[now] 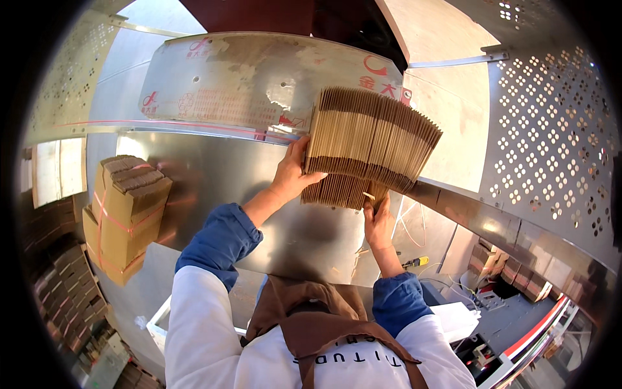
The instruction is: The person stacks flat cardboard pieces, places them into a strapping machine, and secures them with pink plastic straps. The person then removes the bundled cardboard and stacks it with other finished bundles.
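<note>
A thick stack of flat brown cardboard pieces (369, 136) stands on edge in front of me, with darker bands across it. Gripping its left side is my left hand (293, 172), the thumb laid over the near face and the fingers along the side. My right hand (378, 220) is closed at the stack's lower right, pinching the near end of a cardboard piece (377, 192). Part of that piece is hidden by the fingers and the stack. Beneath the stack lies a shiny metal worktop (259, 240).
Behind the worktop stands a metal panel (220, 78) with red print, a pink strap (188, 122) running along its lower edge. Strapped cardboard bundles (133, 217) are at the left. A perforated metal panel (551, 142) rises at the right. A yellow-handled tool (414, 262) lies lower right.
</note>
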### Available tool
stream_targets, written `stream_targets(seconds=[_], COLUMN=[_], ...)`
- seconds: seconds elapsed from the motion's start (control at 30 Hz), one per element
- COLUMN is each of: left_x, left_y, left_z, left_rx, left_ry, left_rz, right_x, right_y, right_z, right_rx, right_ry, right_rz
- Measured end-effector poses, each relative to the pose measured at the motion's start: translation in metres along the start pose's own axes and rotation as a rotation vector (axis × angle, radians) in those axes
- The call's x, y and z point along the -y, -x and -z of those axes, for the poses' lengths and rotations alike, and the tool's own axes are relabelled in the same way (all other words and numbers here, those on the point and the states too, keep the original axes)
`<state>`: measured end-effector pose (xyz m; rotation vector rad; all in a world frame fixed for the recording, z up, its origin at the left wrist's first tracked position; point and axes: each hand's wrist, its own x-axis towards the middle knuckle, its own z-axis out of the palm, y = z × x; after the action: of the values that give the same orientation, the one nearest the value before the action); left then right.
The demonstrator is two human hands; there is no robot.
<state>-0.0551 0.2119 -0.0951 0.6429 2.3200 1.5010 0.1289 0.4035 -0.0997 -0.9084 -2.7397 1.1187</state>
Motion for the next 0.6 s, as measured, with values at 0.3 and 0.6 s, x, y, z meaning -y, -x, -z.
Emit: stream_targets(seconds=[0.3,0.6], left_x=[-0.002,0.0], left_y=[0.001,0.001], left_z=[-0.004,-0.011], left_rx=[-0.021,-0.002], left_ry=[0.01,0.067], left_rz=[0.001,0.045], right_x=[0.001,0.004], right_y=[0.0,0.001], right_z=[0.0,-0.004], right_rx=[-0.007,-0.016], right_ry=[0.0,0.012], right_rz=[-0.002,0.033])
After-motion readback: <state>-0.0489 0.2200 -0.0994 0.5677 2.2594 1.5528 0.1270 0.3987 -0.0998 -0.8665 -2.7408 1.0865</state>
